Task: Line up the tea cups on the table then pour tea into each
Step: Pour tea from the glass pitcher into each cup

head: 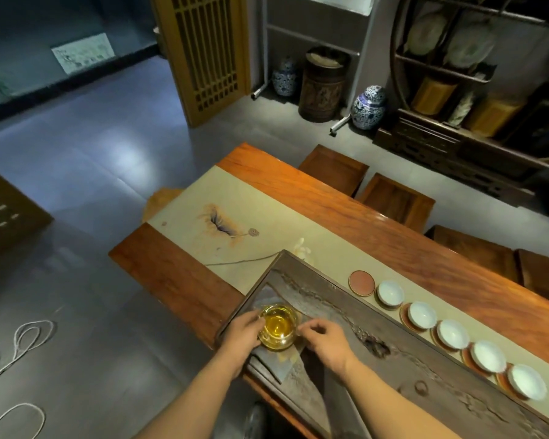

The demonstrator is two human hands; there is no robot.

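A glass pitcher (278, 326) of yellow tea stands at the near left end of the dark stone tea tray (403, 359). My left hand (241, 335) wraps its left side. My right hand (325, 340) touches its right edge with curled fingers. Several white tea cups stand in a row on round brown coasters along the tray's far side, from one cup (390, 293) to the last (528, 381). The cups look empty. One coaster (362, 282) at the row's left end has no cup.
The long wooden table (377, 223) carries a beige runner (235, 210) with a flower print. Wooden stools (396, 201) line its far side. White cable (23, 343) lies on the floor at left. Shelves and blue-white jars (368, 107) stand at the back.
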